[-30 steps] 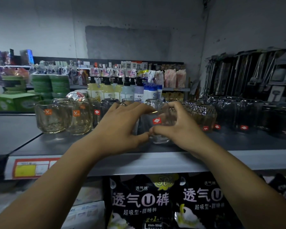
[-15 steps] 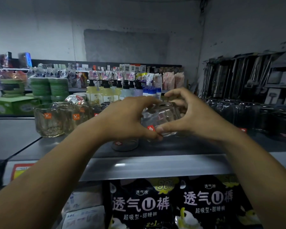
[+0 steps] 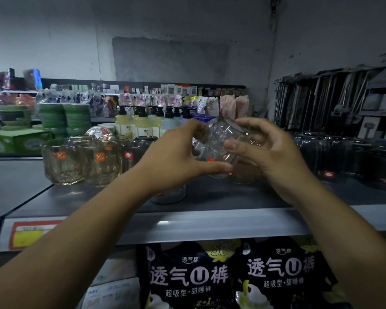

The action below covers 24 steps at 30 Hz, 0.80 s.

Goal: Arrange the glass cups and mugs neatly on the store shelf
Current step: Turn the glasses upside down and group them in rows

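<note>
The cup (image 3: 216, 141) is hanging higher above the shelf (image 3: 210, 219) than half a second ago, and it is tilting more. The left hand (image 3: 178, 161) and right hand (image 3: 270, 157) are both grasping it, each grip curling around its side. I think they should be lowering it upright and slowly, in line with the glasses (image 3: 62, 161).

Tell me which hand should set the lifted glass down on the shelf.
Left, probably. The left hand spans the tilted glass, thumb under its lower edge, fingers over the top; the right hand only holds its side. Bare shelf lies just below.
</note>
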### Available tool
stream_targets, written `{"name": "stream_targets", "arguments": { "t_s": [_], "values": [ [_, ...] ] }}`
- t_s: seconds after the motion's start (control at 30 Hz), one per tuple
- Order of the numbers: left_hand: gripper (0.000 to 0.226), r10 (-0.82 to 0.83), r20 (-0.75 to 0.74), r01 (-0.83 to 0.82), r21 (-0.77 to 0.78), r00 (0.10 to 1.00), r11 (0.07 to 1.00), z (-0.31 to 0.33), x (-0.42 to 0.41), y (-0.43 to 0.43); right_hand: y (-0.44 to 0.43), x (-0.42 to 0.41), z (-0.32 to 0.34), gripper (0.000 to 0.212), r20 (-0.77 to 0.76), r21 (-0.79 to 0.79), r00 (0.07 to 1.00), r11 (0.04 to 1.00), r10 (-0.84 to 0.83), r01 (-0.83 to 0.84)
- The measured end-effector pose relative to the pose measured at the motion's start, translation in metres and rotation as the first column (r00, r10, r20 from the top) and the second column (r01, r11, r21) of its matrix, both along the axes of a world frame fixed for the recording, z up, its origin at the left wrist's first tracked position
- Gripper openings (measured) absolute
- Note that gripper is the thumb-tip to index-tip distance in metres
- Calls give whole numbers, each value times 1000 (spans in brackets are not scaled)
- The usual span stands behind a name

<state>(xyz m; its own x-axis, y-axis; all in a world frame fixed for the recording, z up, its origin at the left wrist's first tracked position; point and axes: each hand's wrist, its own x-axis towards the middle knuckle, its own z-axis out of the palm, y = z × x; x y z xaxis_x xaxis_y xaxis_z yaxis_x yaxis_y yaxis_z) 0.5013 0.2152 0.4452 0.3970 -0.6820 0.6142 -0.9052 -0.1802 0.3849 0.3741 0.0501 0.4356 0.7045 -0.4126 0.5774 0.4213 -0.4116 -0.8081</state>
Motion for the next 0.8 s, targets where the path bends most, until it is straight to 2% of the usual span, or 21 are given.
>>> {"name": "stream_targets", "arguments": {
  "t_s": [0.1, 0.2, 0.27, 0.4, 0.5, 0.63, 0.73, 0.8],
  "values": [
    [89, -11, 36, 6, 142, 999, 990, 2, 1, 1, -8, -4, 5, 68, -60, -138, 996, 989, -69, 60],
    [99, -74, 21, 67, 212, 997, 975, 10, 3, 4, -13, -4, 7, 76, -170, -318, 969, 941, -181, 119],
    [86, -106, 1, 103, 237, 994, 966, 14, 7, 5, -16, -1, 5, 80, -237, -383, 948, 917, -213, 111],
    [60, -121, 83, 89, 318, 989, 944, 15, 12, 7, -18, 4, -6, 91, -325, -435, 923, 899, -205, 47],
    [55, -95, 171, 47, 265, 981, 963, 8, 16, 17, -19, 3, -15, 99, -326, -501, 923, 865, -206, 16],
    [48, 81, 340, -103, 46, 937, 994, -19, 22, 47, -13, -10, -22, 72, -107, -695, 942, 701, -319, 158],
    [56, 262, 292, -236, -122, 920, 964, -43, 25, 64, -5, -8, -25, 56, 24, -768, 937, 594, -348, 241],
    [60, 248, 186, -220, -158, 951, 963, -54, 28, 66, -5, 1, -25, 52, 40, -782, 932, 569, -360, 253]
  ]
}}
